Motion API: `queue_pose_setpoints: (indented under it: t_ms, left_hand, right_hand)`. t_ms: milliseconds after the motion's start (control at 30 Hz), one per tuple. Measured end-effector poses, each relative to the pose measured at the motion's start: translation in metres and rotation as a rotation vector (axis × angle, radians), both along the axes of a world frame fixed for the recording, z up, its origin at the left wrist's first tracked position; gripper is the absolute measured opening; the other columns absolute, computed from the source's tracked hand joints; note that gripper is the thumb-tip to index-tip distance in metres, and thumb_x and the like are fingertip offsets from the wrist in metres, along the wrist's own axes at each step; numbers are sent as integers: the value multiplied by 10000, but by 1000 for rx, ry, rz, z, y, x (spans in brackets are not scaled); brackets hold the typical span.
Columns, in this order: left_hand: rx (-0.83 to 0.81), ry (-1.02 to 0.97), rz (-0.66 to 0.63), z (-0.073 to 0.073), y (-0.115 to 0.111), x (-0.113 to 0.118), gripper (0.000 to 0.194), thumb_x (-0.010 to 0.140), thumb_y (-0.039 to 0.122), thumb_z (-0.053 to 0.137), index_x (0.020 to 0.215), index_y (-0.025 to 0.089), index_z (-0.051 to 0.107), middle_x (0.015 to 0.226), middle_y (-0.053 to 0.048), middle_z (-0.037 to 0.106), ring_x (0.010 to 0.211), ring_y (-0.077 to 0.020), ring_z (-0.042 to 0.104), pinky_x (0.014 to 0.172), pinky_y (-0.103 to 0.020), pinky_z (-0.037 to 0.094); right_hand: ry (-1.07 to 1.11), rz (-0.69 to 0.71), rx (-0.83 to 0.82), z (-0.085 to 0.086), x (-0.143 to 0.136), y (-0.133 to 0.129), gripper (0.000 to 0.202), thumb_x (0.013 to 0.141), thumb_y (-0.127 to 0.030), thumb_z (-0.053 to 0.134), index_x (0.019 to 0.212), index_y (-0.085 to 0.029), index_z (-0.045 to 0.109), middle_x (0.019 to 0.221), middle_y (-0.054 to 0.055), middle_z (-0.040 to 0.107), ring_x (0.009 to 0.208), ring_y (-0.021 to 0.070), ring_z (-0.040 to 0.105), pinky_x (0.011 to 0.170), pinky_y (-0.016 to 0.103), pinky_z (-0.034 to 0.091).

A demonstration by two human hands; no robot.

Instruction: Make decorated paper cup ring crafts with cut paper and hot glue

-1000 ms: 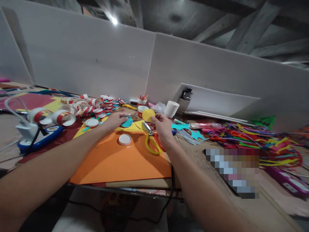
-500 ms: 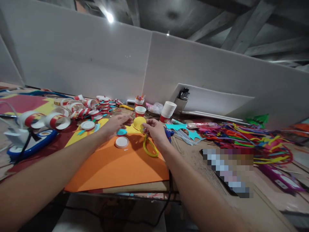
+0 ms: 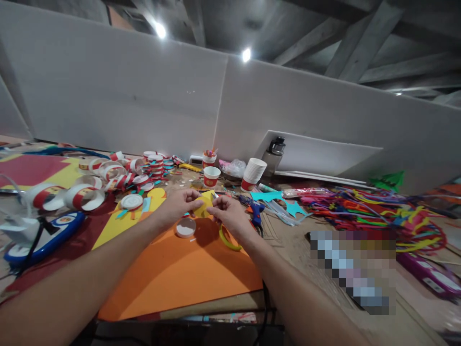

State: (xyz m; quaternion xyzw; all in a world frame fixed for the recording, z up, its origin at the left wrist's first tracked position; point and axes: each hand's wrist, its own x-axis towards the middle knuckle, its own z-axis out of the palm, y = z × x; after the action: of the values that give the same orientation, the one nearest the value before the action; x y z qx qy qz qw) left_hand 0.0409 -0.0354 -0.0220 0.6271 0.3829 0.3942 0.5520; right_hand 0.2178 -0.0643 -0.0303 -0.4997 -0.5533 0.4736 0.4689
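Note:
Both hands meet over the orange sheet [image 3: 180, 278] and pinch a small yellow paper disc [image 3: 202, 206]. My left hand [image 3: 180, 205] grips its left edge between thumb and fingers. On the right edge, my right hand [image 3: 230, 215] is closed, its thumb on the paper. A yellow scissors handle [image 3: 229, 240] shows beneath the right hand; whether that hand also holds it is unclear. A shallow white cup base [image 3: 186, 228] lies on the orange sheet, just below the left fingers. Most of a blue piece behind it is hidden.
Behind the hands stand a paper cup [image 3: 211, 178], a cup stack [image 3: 254, 173] and a bottle [image 3: 274, 156]. A blue glue gun [image 3: 256, 211] lies to the right, near many pipe cleaners [image 3: 345, 204]. Cut cup rings [image 3: 84, 194] and a blue power strip [image 3: 46, 240] are leftward.
My left hand has moved right and closed on the yellow paper disc, which my right hand held before. The disc is now tilted between both hands. The camera view has shifted slightly.

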Motion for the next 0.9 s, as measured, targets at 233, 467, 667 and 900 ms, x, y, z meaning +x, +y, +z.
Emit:
queue_pose_setpoints:
  t_ms: [233,467,667,900]
  left_hand:
    - [39,87,110,4,-4,3,268,666,372,729,767,141,639,653,-1,625,573,-114,535,507,-230,433]
    - [3,32,57,-3,-5,3,326,682,395,742,865,143,644,753,-14,660,627,-114,574,572,-236,467]
    - [54,117,92,-12,1,4,252,679,338,731,726,162,557,593,34,582,516,-85,501,483,-202,375]
    - [95,123,141,-5,-5,10,236,632,280,734,645,172,524,536,52,538,483,-83,472,470,-207,368]
  right_hand:
    - [-23,47,-26,-9,3,7,198,671,-311,691,773,-176,587,613,-49,582,481,88,529,450,210,409]
    - [-73,17,45,-6,5,4,147,714,-289,648,717,-180,550,564,-56,546,501,91,519,479,207,381]
    - [-131,-26,31,1,4,-1,125,702,-254,643,697,-183,540,547,-62,530,482,92,488,467,212,366]
    - [-193,-38,24,0,4,0,111,745,-254,611,697,-175,550,577,-50,535,512,93,507,490,207,381]
